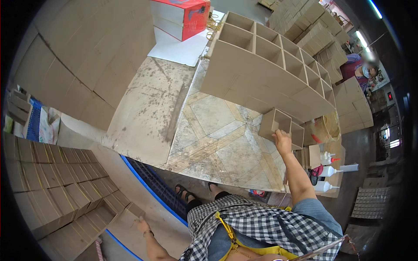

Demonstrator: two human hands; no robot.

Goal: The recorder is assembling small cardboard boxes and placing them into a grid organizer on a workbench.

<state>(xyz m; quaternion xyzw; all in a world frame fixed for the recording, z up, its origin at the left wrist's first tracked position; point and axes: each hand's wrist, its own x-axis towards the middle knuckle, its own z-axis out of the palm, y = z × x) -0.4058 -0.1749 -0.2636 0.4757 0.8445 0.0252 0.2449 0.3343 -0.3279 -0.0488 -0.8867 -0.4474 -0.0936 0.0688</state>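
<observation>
My right hand [282, 141] is closed over the near rim of a small open-topped cardboard box [267, 126] on the patterned tabletop. A divider or second compartment shows on that box's right side. Just behind it stands a long cardboard rack [257, 80] with rows of open compartments. Low on the left, my left hand [141, 225] is at the edge of a brown cardboard box [126, 222] beside the stacked boxes. Its fingers appear closed on that edge, partly hidden by the low angle.
Stacked cardboard boxes [52, 174] fill the lower left, beside a blue-edged crate [148, 185]. A red-and-white box [183, 19] stands on a white sheet at the back. White nozzle bottles [328, 171] stand at the table's right. Another person [355, 69] is in the right background.
</observation>
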